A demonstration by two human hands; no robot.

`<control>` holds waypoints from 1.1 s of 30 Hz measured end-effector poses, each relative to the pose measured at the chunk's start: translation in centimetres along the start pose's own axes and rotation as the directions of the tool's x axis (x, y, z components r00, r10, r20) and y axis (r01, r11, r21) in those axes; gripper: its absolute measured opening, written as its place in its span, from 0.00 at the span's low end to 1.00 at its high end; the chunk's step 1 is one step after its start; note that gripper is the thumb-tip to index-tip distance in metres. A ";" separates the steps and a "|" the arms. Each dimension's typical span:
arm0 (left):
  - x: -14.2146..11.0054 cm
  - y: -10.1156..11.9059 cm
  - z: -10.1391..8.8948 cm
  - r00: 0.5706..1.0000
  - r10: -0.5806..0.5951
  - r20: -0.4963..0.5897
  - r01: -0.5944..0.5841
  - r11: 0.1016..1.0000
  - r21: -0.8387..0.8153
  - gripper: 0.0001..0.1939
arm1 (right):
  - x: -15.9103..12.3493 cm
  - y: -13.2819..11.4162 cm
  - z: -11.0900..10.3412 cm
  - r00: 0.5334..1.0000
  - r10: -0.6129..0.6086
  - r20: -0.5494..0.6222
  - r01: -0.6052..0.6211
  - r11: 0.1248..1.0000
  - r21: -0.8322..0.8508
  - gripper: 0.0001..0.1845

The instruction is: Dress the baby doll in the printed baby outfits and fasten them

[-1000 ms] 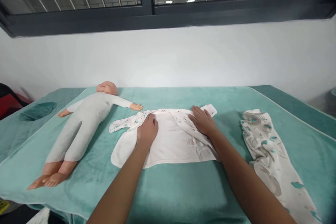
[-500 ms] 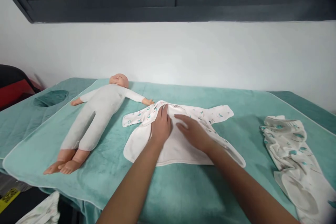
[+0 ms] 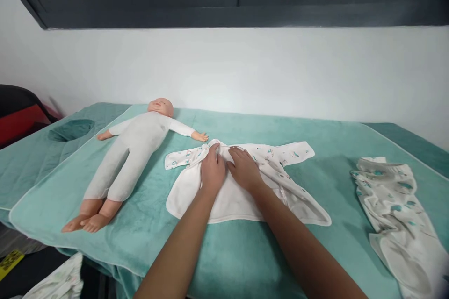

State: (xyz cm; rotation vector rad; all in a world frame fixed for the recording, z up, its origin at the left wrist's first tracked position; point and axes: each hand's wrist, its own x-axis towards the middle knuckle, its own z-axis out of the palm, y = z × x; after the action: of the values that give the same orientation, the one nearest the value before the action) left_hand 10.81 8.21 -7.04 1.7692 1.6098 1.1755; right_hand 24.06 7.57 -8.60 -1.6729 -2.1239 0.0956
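A white baby shirt [image 3: 231,205] with small coloured prints lies spread out, its sleeves reaching to both sides. My left hand [image 3: 213,170] is at its upper middle, fingers bent close together on the cloth by the neckline. Beside it, my right hand [image 3: 244,170] has its fingers on the shirt's upper front, and the cloth bunches to its right. Both hands appear closed on the fabric, though the fingertips are partly hidden. A baby doll [image 3: 142,145] in a white body suit lies on its back to the left, one hand near the shirt's left sleeve.
Crumpled printed baby pants [image 3: 403,205] lie at the right. A green padded cover [image 3: 280,261] spreads over the table, with a round hollow [image 3: 72,130] at the left. White cloth [image 3: 58,280] shows at the lower left. Behind are a wall [image 3: 263,70] and a barred window.
My right hand has come down and left onto the shirt, close to my left hand. My left fingers have drawn back slightly. The shirt's right front is more bunched.
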 end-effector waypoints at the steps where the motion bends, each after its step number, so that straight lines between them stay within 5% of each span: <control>1: 0.0 0.0 0.0 1.000 -0.007 -0.003 0.007 1.000 -0.001 0.23 | 0.0 0.0 0.1 1.000 0.008 0.009 -0.008 1.000 -0.015 0.24; 10: -0.8 -0.3 0.0 0.999 0.030 -0.024 -0.033 0.993 -0.117 0.18 | 0.1 0.0 0.3 0.997 -0.002 0.082 0.012 0.992 -0.128 0.28; 15: -2.2 -0.5 -4.1 0.998 0.045 -0.038 -0.050 0.989 -0.139 0.16 | 0.2 0.1 0.2 0.994 -0.010 0.111 0.024 0.992 -0.125 0.29; 17: -1.7 -1.7 -6.6 0.995 0.029 -0.097 -0.036 0.997 -0.074 0.17 | 0.2 0.1 0.1 0.994 -0.010 0.111 0.024 0.992 -0.126 0.29; 19: -0.7 -3.5 -8.9 0.986 0.011 -0.164 0.017 0.985 0.171 0.19 | 0.2 0.0 -0.1 0.993 0.001 0.115 0.014 0.992 -0.127 0.29; 23: 1.2 -6.9 -11.3 0.979 -0.140 -0.148 0.196 0.846 0.495 0.31 | 0.1 -0.3 -0.3 0.991 0.025 0.130 -0.009 0.993 -0.120 0.29; 27: 2.1 -7.7 -11.6 0.975 -0.211 -0.070 0.220 0.862 0.458 0.29 | 0.1 -0.4 -0.4 0.992 0.017 0.126 -0.001 0.992 -0.123 0.28; 33: 2.2 -7.7 -11.4 0.991 -0.134 -0.028 0.135 0.916 0.378 0.21 | 0.2 -0.1 -0.3 0.991 0.024 0.129 -0.009 0.993 -0.115 0.28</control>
State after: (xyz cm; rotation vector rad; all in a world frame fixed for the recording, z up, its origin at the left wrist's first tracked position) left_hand -3.03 9.63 -6.71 1.8436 2.0326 0.8408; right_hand 24.03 7.62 -8.23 -1.7946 -2.2492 0.0927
